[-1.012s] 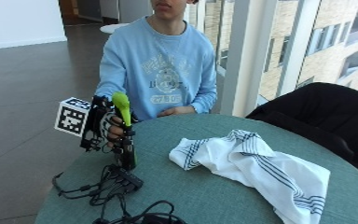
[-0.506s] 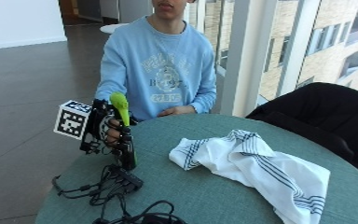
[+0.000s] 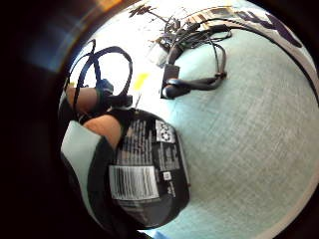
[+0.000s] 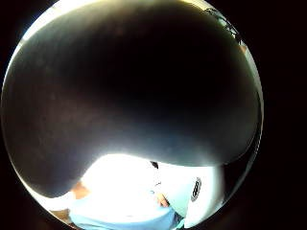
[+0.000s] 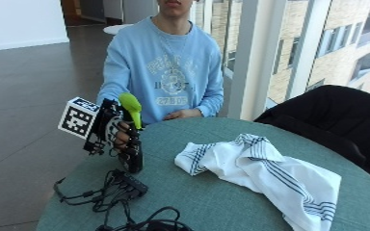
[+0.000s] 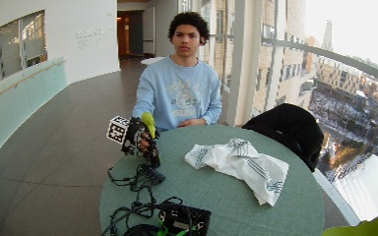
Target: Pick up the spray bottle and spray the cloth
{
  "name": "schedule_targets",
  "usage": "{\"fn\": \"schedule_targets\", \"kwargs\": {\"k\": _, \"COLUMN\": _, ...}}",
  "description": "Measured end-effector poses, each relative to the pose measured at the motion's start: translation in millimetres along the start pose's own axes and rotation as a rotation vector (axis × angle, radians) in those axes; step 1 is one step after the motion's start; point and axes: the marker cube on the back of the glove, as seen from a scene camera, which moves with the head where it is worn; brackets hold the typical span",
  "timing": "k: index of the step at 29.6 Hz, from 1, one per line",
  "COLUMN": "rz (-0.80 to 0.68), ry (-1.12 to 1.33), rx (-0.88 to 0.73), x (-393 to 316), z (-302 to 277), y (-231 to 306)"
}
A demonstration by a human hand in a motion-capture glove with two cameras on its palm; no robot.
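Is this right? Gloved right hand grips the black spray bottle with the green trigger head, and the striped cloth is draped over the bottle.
Not quite. The right hand does grip the spray bottle, black with a green head, but the cloth is not draped over it. The outside view shows the cloth lying crumpled on the table, beside the bottle and apart from it.

The spray bottle (image 3: 149, 169) label carries a barcode and print too small to read.

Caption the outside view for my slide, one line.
Gloved right hand holds the spray bottle upright above the green table, beside the striped white cloth.
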Motion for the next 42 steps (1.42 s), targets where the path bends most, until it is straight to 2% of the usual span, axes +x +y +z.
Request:
{"fn": "schedule_targets", "kwargs": {"k": 9, "rz": -0.034, "ry": 0.125, "rx": -0.281, "x": -56.4, "z": 22.1, "y": -26.9}}
{"fn": "schedule_targets", "kwargs": {"k": 23, "rz": 0.062, "ry": 0.279, "rx": -0.605, "x": -113.0, "z": 108.8, "y": -67.5}}
{"fn": "schedule_targets", "kwargs": {"k": 29, "rz": 0.083, "ry": 0.330, "rx": -0.658, "x": -117.5, "z": 128.0, "y": -68.6}}
{"fn": "schedule_targets", "kwargs": {"k": 42, "rz": 0.104, "ry": 0.333, "rx": -0.669, "x": -113.1, "z": 138.4, "y": -65.0}}
